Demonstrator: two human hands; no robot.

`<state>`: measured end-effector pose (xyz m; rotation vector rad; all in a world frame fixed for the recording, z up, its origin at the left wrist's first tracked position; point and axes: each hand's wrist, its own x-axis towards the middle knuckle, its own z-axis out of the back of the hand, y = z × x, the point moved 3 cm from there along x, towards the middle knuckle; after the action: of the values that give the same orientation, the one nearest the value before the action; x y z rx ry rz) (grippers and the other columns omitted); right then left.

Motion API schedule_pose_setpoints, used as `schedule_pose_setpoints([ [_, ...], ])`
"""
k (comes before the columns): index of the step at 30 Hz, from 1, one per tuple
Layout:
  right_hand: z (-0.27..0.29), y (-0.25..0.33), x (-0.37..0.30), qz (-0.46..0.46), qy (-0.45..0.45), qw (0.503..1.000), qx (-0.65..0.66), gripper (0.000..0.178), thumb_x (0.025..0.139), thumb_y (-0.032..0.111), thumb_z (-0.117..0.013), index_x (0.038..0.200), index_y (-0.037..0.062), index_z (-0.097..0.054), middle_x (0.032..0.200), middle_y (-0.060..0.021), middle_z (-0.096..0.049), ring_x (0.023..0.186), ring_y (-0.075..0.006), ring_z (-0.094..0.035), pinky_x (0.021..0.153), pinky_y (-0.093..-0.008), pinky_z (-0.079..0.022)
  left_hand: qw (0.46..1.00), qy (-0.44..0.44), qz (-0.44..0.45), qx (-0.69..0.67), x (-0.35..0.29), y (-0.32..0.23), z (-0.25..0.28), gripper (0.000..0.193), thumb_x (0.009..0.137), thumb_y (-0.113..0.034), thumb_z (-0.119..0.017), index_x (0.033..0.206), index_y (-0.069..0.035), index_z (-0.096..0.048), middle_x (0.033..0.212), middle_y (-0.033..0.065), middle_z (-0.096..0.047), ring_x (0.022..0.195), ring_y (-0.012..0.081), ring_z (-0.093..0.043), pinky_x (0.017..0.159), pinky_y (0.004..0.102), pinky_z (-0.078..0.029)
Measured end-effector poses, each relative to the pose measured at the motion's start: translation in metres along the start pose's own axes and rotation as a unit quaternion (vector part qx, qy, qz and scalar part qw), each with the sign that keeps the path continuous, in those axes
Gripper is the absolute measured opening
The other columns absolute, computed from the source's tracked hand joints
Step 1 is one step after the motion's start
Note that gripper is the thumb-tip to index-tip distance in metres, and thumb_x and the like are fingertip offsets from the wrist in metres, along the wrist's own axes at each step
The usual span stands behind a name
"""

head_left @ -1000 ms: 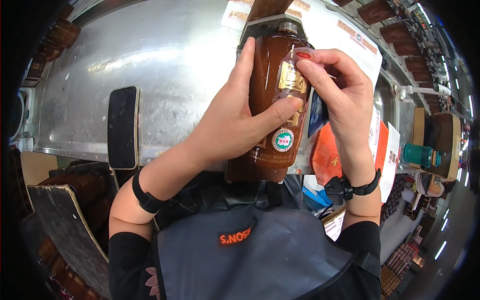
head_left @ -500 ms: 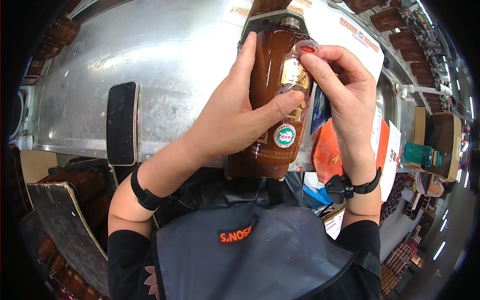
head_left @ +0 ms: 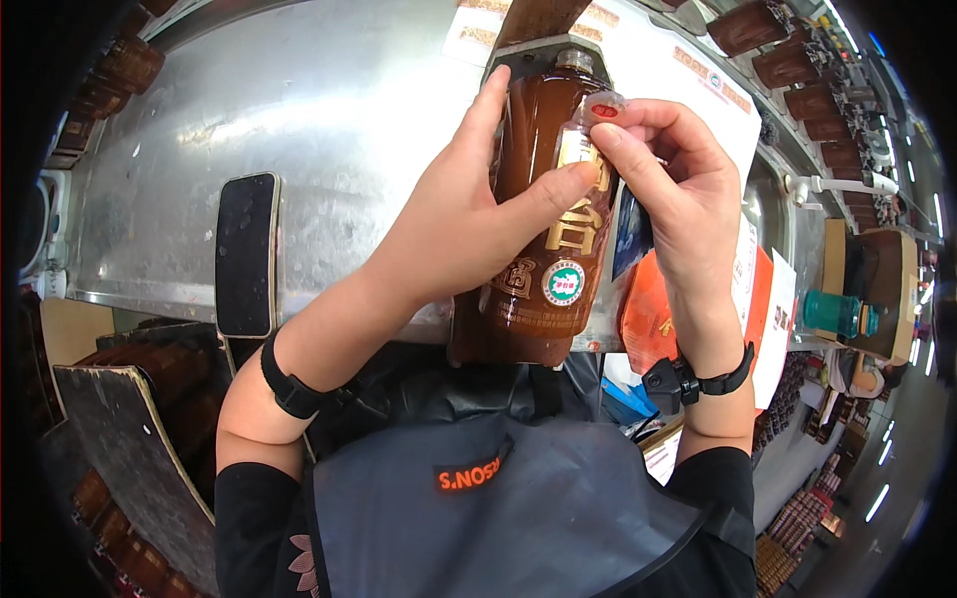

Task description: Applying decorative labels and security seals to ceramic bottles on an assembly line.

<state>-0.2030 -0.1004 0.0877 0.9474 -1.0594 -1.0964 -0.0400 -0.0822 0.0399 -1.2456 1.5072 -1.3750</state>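
Observation:
A glossy brown bottle (head_left: 528,140) with gold lettering and a round green-and-white sticker (head_left: 563,283) lies with its neck pointing away from me, propped in a dark angled holder (head_left: 538,47). My left hand (head_left: 459,214) wraps the bottle's left side, with the thumb pressed across its front over the gold lettering. Between thumb and forefinger, my right hand (head_left: 678,169) pinches a clear film (head_left: 605,98) with a small red oval mark, near the bottle's upper right. Part of that film seems to lie along the bottle; the left thumb hides some of it.
On the metal table (head_left: 339,110), a black phone (head_left: 247,254) lies to the left. Under my right wrist sits an orange-red packet (head_left: 648,309). Printed sheets (head_left: 688,90) lie at the back right. More brown bottles (head_left: 748,28) line the far right; a teal container (head_left: 837,313) stands at right.
My left thumb has slid up the bottle's front, uncovering more gold lettering. My right hand, still pinching the film, has shifted slightly left. The whole view has shifted a little.

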Motion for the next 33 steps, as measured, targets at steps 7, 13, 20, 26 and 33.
schedule_pose_setpoints([
  [7,0.000,-0.001,0.001,-0.004,0.008,1.000,0.013,0.014,0.083,0.008,-0.072,0.094,0.0019,-0.067,0.078,0.0056,-0.059,0.071,-0.0007,-0.050,0.066,-0.0157,-0.040,0.999,-0.004,-0.002,-0.044,0.005,-0.001,-0.001,0.087,0.088,-0.023,-0.070,0.144,0.013,-0.014,0.131,0.0211,-0.051,0.121,0.0207,-0.050,0.102,0.0320,-0.041],
  [13,-0.001,-0.001,0.003,-0.002,0.006,1.000,0.016,0.013,0.084,0.009,-0.072,0.094,0.0021,-0.066,0.079,0.0056,-0.060,0.071,-0.0005,-0.050,0.066,-0.0163,-0.041,0.999,0.000,-0.019,-0.046,0.007,-0.002,0.000,0.080,0.090,-0.021,-0.068,0.143,0.012,-0.018,0.133,0.0197,-0.048,0.121,0.0192,-0.049,0.102,0.0310,-0.040],
  [20,-0.002,0.000,0.002,-0.001,0.009,1.000,0.016,0.011,0.086,0.009,-0.070,0.094,0.0017,-0.066,0.081,0.0041,-0.062,0.072,-0.0007,-0.052,0.067,-0.0160,-0.043,0.998,0.003,-0.007,-0.067,0.006,-0.006,-0.002,0.077,0.091,-0.020,-0.066,0.142,0.011,-0.018,0.130,0.0170,-0.049,0.117,0.0174,-0.051,0.099,0.0307,-0.042],
  [26,-0.001,-0.001,0.002,-0.002,0.012,1.000,0.018,0.011,0.087,0.008,-0.070,0.094,0.0013,-0.066,0.082,0.0034,-0.063,0.073,-0.0009,-0.053,0.068,-0.0166,-0.044,0.998,0.001,-0.003,-0.070,0.005,-0.008,-0.004,0.075,0.092,-0.020,-0.065,0.143,0.009,-0.018,0.129,0.0160,-0.050,0.116,0.0165,-0.051,0.097,0.0296,-0.044],
  [33,-0.003,-0.001,0.003,-0.008,0.008,1.000,0.019,0.010,0.087,0.008,-0.069,0.093,0.0012,-0.065,0.080,0.0038,-0.061,0.073,-0.0010,-0.052,0.068,-0.0167,-0.044,0.997,-0.011,-0.016,-0.076,0.007,-0.005,-0.004,0.072,0.093,-0.019,-0.065,0.142,0.009,-0.020,0.128,0.0154,-0.050,0.114,0.0162,-0.053,0.095,0.0292,-0.045],
])
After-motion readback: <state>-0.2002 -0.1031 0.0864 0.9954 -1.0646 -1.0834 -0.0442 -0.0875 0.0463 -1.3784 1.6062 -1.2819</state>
